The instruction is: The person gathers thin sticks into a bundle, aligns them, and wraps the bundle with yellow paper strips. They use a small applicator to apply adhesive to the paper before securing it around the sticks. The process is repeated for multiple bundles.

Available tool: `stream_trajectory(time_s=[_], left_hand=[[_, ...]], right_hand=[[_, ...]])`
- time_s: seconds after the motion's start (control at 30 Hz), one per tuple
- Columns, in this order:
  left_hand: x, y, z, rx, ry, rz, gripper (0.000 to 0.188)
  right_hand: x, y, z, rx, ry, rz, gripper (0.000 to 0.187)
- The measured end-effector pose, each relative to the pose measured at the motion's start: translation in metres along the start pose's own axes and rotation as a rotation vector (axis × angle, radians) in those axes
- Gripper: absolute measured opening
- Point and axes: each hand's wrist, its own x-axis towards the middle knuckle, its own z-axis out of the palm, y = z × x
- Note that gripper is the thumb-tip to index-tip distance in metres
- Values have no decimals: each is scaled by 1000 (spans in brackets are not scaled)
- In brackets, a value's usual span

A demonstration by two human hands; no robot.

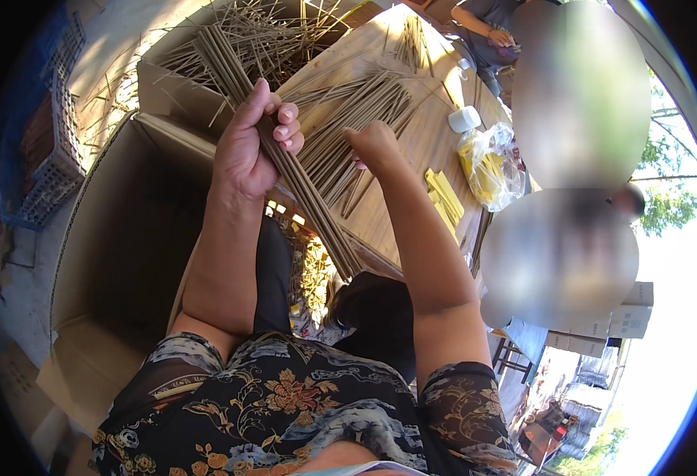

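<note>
My left hand [249,151] is closed around a bundle of thin brown sticks [312,198], which slants from the upper left down toward my lap. To the right of it, my right hand [374,147] hangs over a loose pile of similar sticks [348,119] on the wooden table [376,230]. The right fingers are curled in and mostly turned away from view, so what they hold, if anything, is hidden. Yellow paper strips [443,200] lie on the table beyond my right forearm.
A deep cardboard box [71,262] stands at my left. Behind it is a large tangled heap of sticks [265,40]. A white container [464,120] and a clear plastic bag [495,170] with yellow contents sit at the table's right. Another person's hand [501,38] shows at the far side.
</note>
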Motion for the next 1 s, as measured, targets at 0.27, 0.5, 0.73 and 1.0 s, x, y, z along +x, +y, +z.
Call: stream_trajectory(time_s=[0.27, 0.5, 0.73, 1.0], left_hand=[[-2, -2, -3, -17, -2, -68, 29], [-3, 1, -1, -14, 42, -52, 28], [-4, -1, -1, 2, 53, -73, 28], [-1, -4, -9, -20, 43, -141, 26]], right_hand=[[30, 2, 5, -184, 17, -42, 49], [31, -1, -2, 308, -117, 185, 19], [29, 7, -4, 473, -129, 253, 22], [18, 19, -15, 523, -144, 255, 21]])
